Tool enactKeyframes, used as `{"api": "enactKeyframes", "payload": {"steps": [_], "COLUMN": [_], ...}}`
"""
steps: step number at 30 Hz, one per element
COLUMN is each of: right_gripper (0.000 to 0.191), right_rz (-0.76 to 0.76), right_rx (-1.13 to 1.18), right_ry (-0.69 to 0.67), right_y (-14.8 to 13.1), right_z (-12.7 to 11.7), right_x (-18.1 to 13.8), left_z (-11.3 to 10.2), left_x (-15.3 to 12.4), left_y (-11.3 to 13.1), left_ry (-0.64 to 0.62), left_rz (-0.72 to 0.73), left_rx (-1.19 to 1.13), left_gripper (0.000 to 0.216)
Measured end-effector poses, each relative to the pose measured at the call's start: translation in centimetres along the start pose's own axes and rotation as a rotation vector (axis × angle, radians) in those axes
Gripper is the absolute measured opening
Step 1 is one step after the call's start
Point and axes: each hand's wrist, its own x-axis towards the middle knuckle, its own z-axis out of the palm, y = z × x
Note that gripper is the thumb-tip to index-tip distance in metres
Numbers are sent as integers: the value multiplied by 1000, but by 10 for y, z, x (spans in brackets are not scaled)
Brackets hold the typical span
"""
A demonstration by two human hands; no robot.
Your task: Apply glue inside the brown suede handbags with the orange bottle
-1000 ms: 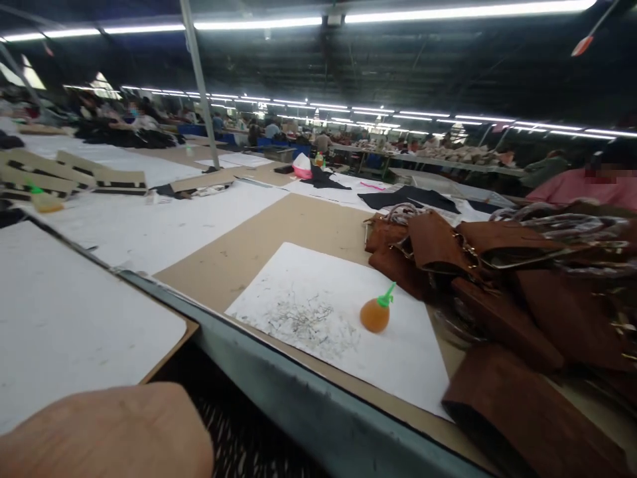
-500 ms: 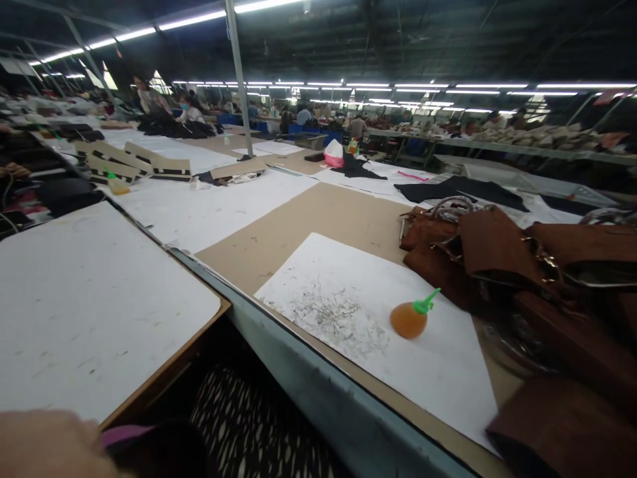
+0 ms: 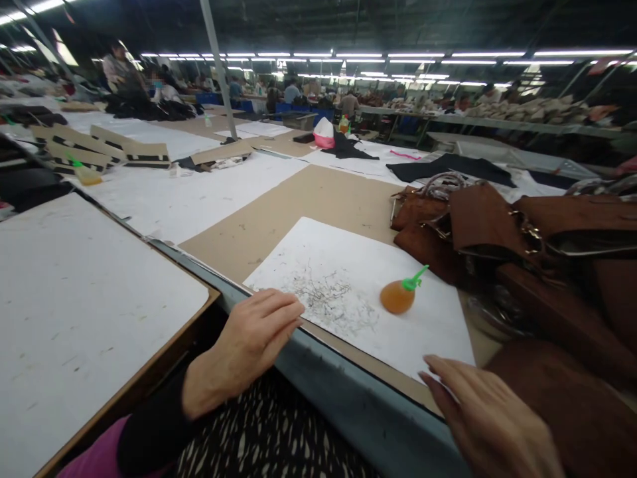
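My left hand (image 3: 249, 342) is over the table's front edge, fingers stretched forward, near the left front corner of a white paper sheet (image 3: 428, 342). Nothing shows in it. At the sheet's right front corner is my right hand (image 3: 490, 415), its fingers extended and holding nothing visible; whether either hand touches the paper, I cannot tell. Dark thread scraps (image 3: 328, 292) lie scattered on the sheet. To their right sits a round squeeze bottle (image 3: 398, 297) of orange-brown liquid with a green nozzle.
Brown handbags (image 3: 492, 222) are piled along the right side. A second white-topped table (image 3: 99, 318) stands at the left, across a gap. Farther back are beige strips (image 3: 104, 149), black fabric (image 3: 452, 169) and a pink-and-white bundle (image 3: 324, 133). Other people work in the distance.
My left hand has come up from the lower left corner to the table edge. My right hand has entered from the lower right. The view has shifted slightly.
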Motion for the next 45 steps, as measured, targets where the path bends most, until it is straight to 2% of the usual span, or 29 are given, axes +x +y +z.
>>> {"api": "enactKeyframes", "payload": {"steps": [2, 5, 8, 13, 15, 18, 22, 24, 28, 33, 39, 45], "right_gripper": [33, 28, 30, 45, 49, 48, 39, 38, 39, 39, 43, 63], "right_rz": [-25, 64, 179, 279, 338, 373, 378, 381, 354, 322, 274, 189], "right_rx": [-59, -180, -310, -493, -548, -583, -608, -617, -617, -603, -559, -532], "right_ry": [-103, -123, -143, -332, -367, -378, -366, -354, -334, -309, -286, -222], "right_y": [3, 20, 38, 51, 53, 55, 54, 55, 54, 51, 44, 33], "right_z": [13, 13, -7, -24, -22, -19, -19, -21, -25, -27, -34, -28], "right_x": [-13, -41, -66, -89, -94, -97, -93, -89, -84, -88, -99, -103], "left_z": [42, 94, 125, 150, 157, 163, 167, 169, 171, 173, 166, 167], "left_x": [4, 1, 9, 48, 58, 60, 47, 42, 45, 51, 36, 32], "left_y": [-18, -24, 2, 68, 86, 102, 111, 113, 110, 100, 93, 76], "left_ry": [-107, -295, -409, -517, -541, -584, -461, -438, -415, -384, -246, -192], "left_rz": [115, 231, 375, 637, 679, 693, 684, 688, 730, 886, 986, 1063], "left_rx": [61, 73, 20, 24, 55, 127, 273, 289, 279, 135, 20, -121], "left_gripper": [14, 14, 13, 12, 12, 14, 23, 24, 20, 17, 13, 12]}}
